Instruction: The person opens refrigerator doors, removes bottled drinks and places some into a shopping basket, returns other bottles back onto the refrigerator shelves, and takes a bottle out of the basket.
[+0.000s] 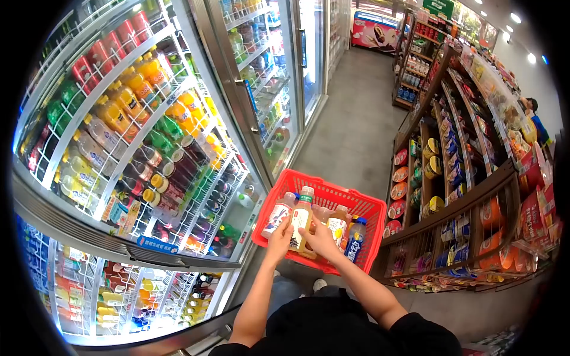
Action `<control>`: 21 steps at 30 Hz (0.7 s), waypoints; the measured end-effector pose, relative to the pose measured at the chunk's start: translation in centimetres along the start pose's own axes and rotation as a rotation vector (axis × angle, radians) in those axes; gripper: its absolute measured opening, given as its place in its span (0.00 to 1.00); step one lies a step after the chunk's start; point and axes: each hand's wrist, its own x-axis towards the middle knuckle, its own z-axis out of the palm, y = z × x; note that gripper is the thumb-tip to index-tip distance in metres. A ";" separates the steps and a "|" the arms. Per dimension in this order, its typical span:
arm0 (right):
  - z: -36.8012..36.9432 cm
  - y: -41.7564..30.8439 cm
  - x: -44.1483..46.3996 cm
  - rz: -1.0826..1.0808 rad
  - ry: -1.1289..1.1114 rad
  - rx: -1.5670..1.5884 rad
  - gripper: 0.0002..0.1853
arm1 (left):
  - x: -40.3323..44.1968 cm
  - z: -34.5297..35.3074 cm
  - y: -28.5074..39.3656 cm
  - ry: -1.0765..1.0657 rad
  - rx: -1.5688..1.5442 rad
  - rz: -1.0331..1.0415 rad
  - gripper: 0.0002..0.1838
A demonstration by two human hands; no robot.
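Observation:
A bottle of pale yellow drink with a cream label and a green-banded neck stands nearly upright between my hands, above a red shopping basket. My left hand closes on its left side. From the right, my right hand grips the same bottle, thumb across its lower front. Inside the basket, a clear bottle with a red-and-white label lies to the left. On the right are a bottle with a white label and a dark blue bottle. My hands hide part of the basket's contents.
Left of me, a glass-fronted drinks fridge holds rows of bottles and cans. Packaged food fills the brown shelves on the right. A grey-floored aisle runs ahead to a red chest freezer. Another person is at the far right.

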 end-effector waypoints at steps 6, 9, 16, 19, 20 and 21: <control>0.8 0.5 1.6 0.050 0.058 -0.020 0.26 | 2.0 -1.0 -0.5 0.031 0.402 0.075 0.22; 1.0 1.2 2.3 0.024 0.080 -0.146 0.18 | 2.9 -1.4 0.7 0.006 0.621 0.113 0.23; 0.5 2.8 3.0 -0.052 0.096 -0.338 0.15 | 4.1 -1.0 -0.1 -0.004 0.896 0.342 0.21; -0.3 2.6 2.9 -0.087 0.114 -0.383 0.16 | 3.8 -0.9 -0.1 0.009 0.848 0.279 0.20; -0.4 2.5 2.9 -0.093 0.112 -0.381 0.16 | 3.8 -1.0 -0.2 0.015 0.851 0.280 0.20; -0.7 2.1 2.7 -0.083 0.143 -0.307 0.16 | 3.7 -1.1 0.0 0.021 0.797 0.275 0.20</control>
